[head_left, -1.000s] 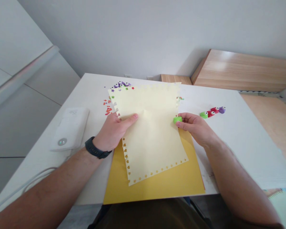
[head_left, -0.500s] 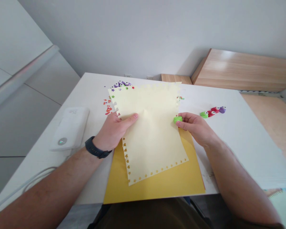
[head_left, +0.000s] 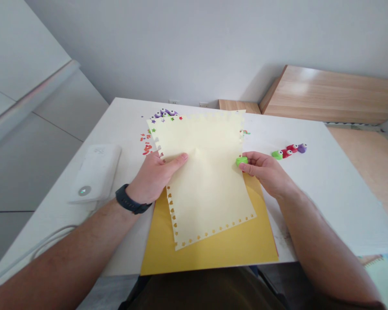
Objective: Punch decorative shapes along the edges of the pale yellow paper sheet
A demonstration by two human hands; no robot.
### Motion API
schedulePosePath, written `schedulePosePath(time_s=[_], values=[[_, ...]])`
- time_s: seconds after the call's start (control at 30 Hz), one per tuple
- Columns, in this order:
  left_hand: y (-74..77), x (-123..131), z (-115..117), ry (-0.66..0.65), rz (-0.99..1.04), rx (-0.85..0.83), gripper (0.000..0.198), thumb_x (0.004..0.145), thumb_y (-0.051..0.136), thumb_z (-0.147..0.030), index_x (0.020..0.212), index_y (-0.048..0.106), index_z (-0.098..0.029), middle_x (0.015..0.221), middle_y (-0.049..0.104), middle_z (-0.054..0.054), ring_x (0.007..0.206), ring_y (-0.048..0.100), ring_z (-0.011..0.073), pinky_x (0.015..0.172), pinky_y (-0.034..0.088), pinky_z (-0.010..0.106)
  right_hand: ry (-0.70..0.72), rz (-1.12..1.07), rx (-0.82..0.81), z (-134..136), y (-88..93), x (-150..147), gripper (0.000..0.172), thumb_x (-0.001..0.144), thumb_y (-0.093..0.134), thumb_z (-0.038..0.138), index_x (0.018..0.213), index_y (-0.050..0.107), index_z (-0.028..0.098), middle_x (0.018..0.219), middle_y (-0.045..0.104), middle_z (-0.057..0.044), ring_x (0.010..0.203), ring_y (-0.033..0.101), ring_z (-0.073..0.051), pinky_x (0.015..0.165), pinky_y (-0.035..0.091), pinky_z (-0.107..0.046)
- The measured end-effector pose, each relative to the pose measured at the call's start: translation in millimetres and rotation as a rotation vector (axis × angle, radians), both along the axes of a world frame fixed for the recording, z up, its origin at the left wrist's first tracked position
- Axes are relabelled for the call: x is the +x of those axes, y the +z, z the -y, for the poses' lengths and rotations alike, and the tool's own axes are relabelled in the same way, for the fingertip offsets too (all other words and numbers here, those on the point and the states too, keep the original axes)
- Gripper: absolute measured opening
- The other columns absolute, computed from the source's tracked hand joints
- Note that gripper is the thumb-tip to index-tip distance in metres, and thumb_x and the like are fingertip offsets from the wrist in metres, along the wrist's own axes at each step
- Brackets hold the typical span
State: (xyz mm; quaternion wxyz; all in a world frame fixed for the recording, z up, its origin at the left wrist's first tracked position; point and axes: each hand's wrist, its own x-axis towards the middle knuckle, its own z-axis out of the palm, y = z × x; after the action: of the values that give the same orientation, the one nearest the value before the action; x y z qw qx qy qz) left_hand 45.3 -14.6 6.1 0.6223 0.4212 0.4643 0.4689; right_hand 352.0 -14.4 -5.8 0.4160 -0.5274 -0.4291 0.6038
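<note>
A cream sheet of paper (head_left: 210, 181) is held up at a tilt above a yellow sheet (head_left: 210, 256). Star and heart holes run along its left and bottom edges. My left hand (head_left: 160, 172) grips the left edge, thumb on top and fingers hidden underneath. At the right edge, my right hand (head_left: 260, 165) pinches a small green craft punch (head_left: 241, 161) between thumb and fingers. The punch sits at the paper's edge; I cannot tell whether it is pressed down. Coloured stars show through holes in the upper left corner.
More craft punches (head_left: 289, 151) with googly eyes stand in a row to the right. Another cluster of purple and green punches (head_left: 164, 113) lies behind the paper. Orange paper scraps (head_left: 146, 148) are scattered at left, near a white device (head_left: 95, 172) with a cable.
</note>
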Motion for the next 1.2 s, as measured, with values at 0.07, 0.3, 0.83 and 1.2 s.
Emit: schedulePosePath(time_s=[0.07,0.3,0.83,1.2], values=[[-0.1,0.2,0.1,0.008,-0.008,0.000,0.052,0.080,0.090,-0.042,0.125,0.077,-0.020,0.135,0.076,0.012,0.122,0.073,0.0368,0.104,0.063,0.049,0.001,-0.009,0.005,-0.2,-0.7,0.0,0.041,0.068,0.098,0.036,0.102,0.078,0.024,0.096,0.079,-0.002,0.082,0.069,-0.018,0.082,0.053,-0.034],[0.9,0.8,0.9,0.008,-0.017,0.012,0.053,0.080,0.090,-0.044,0.126,0.076,-0.021,0.133,0.077,0.011,0.121,0.074,0.0352,0.105,0.061,0.049,-0.007,0.001,-0.002,-0.3,-0.6,-0.7,0.042,0.068,0.098,0.037,0.103,0.077,0.023,0.095,0.078,-0.002,0.081,0.069,-0.018,0.080,0.053,-0.035],[2.7,1.4,1.0,-0.003,-0.037,0.024,0.060,0.080,0.090,-0.049,0.131,0.076,-0.021,0.139,0.074,0.010,0.123,0.073,0.0366,0.112,0.057,0.052,0.003,-0.038,-0.006,-0.1,-2.3,-0.7,0.040,0.070,0.098,0.034,0.103,0.078,0.023,0.097,0.079,-0.002,0.084,0.070,-0.017,0.080,0.052,-0.032],[-2.5,-0.7,-0.5,-0.020,-0.021,0.031,0.057,0.083,0.088,-0.043,0.133,0.074,-0.020,0.136,0.075,0.012,0.119,0.074,0.0368,0.111,0.058,0.055,-0.002,-0.034,0.017,-0.6,-0.3,-2.4,0.039,0.068,0.098,0.033,0.099,0.078,0.021,0.093,0.078,-0.002,0.079,0.068,-0.016,0.077,0.050,-0.031]])
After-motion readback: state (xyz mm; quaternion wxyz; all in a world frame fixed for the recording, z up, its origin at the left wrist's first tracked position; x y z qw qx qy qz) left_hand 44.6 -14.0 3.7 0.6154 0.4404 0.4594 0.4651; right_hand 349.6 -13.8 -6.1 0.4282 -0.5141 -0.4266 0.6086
